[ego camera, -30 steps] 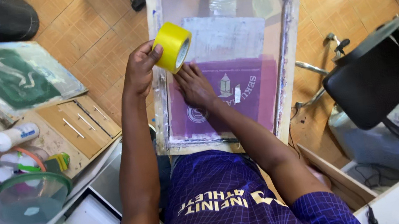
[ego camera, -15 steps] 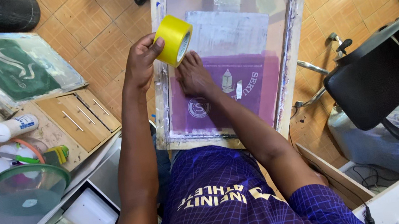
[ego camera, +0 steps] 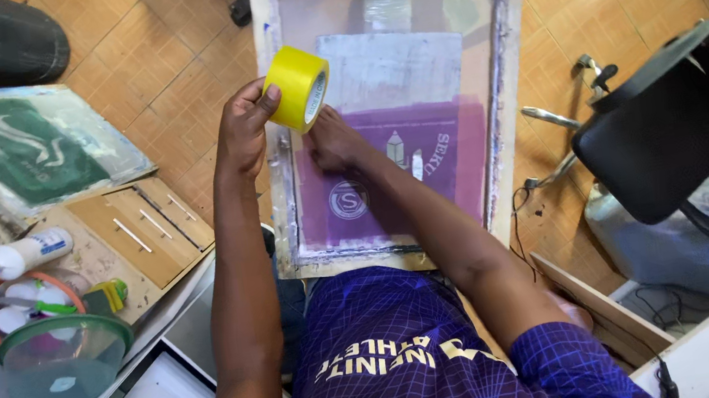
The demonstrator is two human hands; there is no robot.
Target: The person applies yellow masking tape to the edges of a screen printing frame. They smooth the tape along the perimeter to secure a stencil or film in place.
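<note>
Tan floor tiles lay beneath a wooden printing screen propped before the person. Their left hand gripped a yellow tape roll over the frame's left edge, while the right hand pressed flat on the purple mesh.

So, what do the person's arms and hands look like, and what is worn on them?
Both arms are bare from the short sleeves down. The left hand and right hand wear no gloves, rings or watch that I can see. The shirt is dark purple with a fine grid pattern and yellow lettering.
</note>
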